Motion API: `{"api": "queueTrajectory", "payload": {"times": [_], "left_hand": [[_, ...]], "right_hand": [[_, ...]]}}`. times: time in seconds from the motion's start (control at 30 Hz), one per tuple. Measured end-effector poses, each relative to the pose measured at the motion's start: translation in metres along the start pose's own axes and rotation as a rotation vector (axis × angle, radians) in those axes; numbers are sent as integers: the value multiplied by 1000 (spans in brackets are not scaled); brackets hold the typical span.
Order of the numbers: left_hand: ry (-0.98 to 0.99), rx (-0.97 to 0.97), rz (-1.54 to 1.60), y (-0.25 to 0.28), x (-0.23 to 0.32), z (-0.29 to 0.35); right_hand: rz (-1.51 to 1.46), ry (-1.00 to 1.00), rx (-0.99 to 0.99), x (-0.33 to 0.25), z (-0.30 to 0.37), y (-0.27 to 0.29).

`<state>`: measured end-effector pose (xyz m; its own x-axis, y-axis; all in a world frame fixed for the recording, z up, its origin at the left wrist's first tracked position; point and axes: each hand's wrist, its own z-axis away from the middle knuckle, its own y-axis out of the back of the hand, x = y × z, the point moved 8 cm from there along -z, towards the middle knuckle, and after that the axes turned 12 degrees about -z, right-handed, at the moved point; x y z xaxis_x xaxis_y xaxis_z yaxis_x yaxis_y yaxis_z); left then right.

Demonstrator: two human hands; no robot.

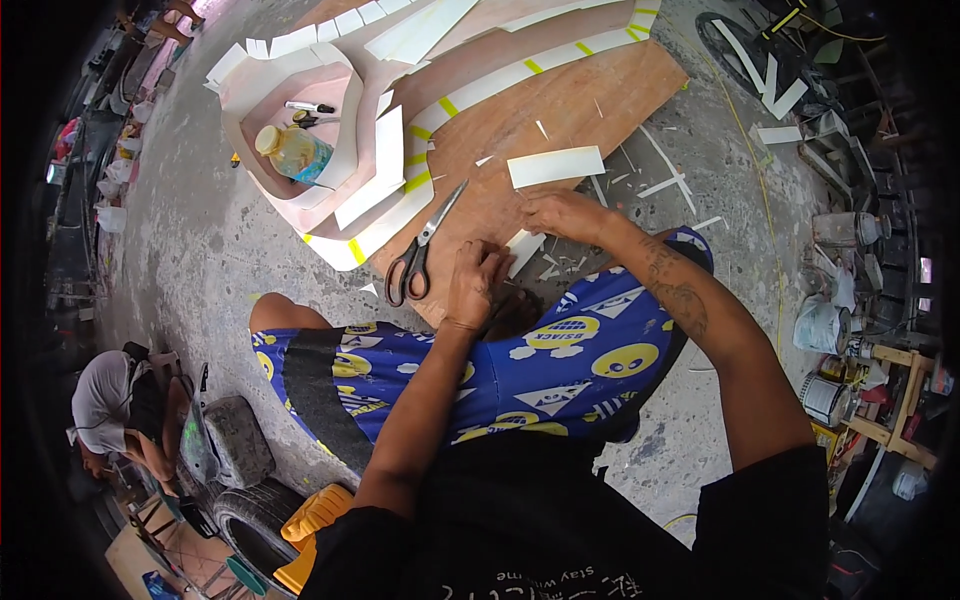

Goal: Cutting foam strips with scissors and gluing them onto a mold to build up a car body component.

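Note:
A short white card strip (524, 252) lies between my two hands, over the near edge of a brown plywood board (560, 95). My left hand (478, 283) has its fingers curled against the strip's left side. At its far end, the bent fingers of my right hand (562, 213) close on it; their tips are partly hidden. Black-handled scissors (428, 238) rest on the board left of my left hand, blades slightly apart and pointing away. Just beyond my right hand is a larger white card rectangle (556, 167).
Yellow-taped white card (500, 77) lines a curved shape on the board. Its walled pocket holds a bottle (293, 152) and a black-and-white marker (310, 107). Offcuts (665, 185) litter the concrete floor. A person (110, 405) crouches at left, near a tire (255, 530).

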<state>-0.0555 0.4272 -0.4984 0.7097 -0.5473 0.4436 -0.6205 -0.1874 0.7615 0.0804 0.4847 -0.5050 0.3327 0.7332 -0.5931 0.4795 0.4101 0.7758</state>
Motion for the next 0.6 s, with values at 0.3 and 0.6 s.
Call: {"api": "queueTrajectory", "payload": {"times": [0.3, 0.6], "left_hand": [[11, -4, -7, -2, 0, 2], [-16, -17, -52, -12, -6, 7]], "right_hand": [[25, 28, 30, -3, 2, 0], [58, 39, 26, -10, -1, 0]]}}
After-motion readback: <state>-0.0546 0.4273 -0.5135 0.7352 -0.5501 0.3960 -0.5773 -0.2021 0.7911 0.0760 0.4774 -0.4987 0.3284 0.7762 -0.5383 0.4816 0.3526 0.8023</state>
